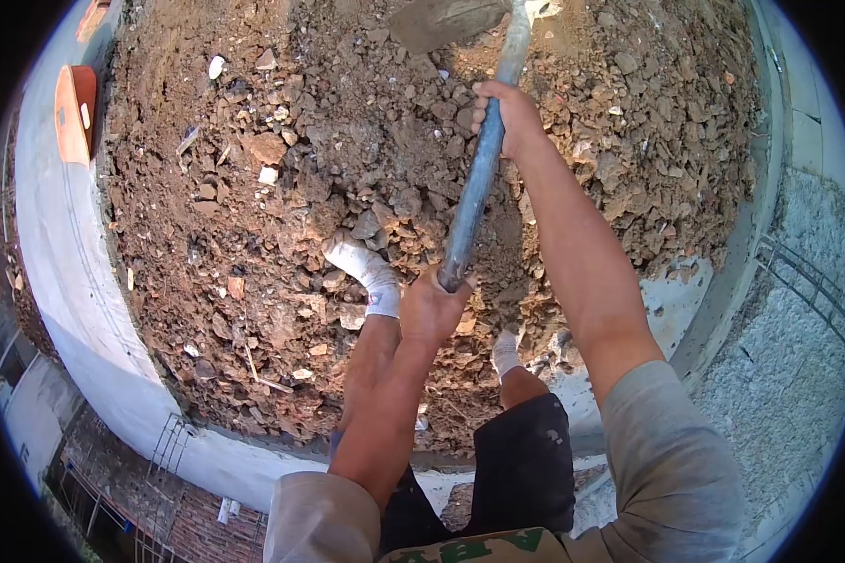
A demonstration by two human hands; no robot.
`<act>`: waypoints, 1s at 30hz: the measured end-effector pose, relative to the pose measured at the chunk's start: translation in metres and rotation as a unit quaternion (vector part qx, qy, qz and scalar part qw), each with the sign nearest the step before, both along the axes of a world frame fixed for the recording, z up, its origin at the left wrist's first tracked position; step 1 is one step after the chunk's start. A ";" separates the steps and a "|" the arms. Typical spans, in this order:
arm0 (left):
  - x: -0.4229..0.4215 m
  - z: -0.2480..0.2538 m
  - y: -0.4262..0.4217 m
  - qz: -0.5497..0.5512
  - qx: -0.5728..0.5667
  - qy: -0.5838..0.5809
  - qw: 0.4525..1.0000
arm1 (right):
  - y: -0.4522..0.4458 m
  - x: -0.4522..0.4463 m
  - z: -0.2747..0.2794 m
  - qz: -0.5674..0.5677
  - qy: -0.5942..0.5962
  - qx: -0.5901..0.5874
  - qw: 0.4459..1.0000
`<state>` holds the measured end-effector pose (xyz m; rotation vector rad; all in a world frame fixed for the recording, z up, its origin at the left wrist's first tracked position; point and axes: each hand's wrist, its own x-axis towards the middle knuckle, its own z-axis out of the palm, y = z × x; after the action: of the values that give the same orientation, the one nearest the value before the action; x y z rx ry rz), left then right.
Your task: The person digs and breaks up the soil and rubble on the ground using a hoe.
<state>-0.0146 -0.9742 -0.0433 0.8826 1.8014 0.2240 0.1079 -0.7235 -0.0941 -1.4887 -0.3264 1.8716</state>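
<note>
A long-handled hoe [483, 178] runs up and away from me, its bluish pipe handle slanting to the right. Its flat metal blade [446, 22] lies at the top edge of the view, over the broken soil [347, 141], and is partly cut off there. Low on the handle, my left hand [432, 305] is closed around the butt end. My right hand [514, 117] grips the same handle much farther up, fingers wrapped around it. Clods, stones and pale rubble bits lie on both sides of the handle.
My feet, in white socks [376, 281], stand in the loose rubble. A low white wall [75, 244] curves along the left, with an orange object [73, 113] on it. At right is a rough pale surface [779, 357] with a rebar frame [803, 281]. Brickwork [197, 530] shows at lower left.
</note>
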 end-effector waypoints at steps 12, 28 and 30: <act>0.151 0.075 -0.260 0.176 -0.277 -0.181 0.927 | -0.271 0.094 0.000 0.138 -0.147 -0.185 0.962; 0.135 -0.003 -0.142 -0.076 -0.035 0.035 0.996 | -0.167 0.166 0.028 -0.063 -0.026 0.025 0.997; 0.117 -0.015 -0.062 -0.105 -0.041 0.067 0.991 | -0.097 0.161 0.007 -0.079 -0.025 0.060 0.995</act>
<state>0.1023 -1.0360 -0.0585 1.0418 1.8106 -0.0445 0.2685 -0.8203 -0.0875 -1.4388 -0.3282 1.6639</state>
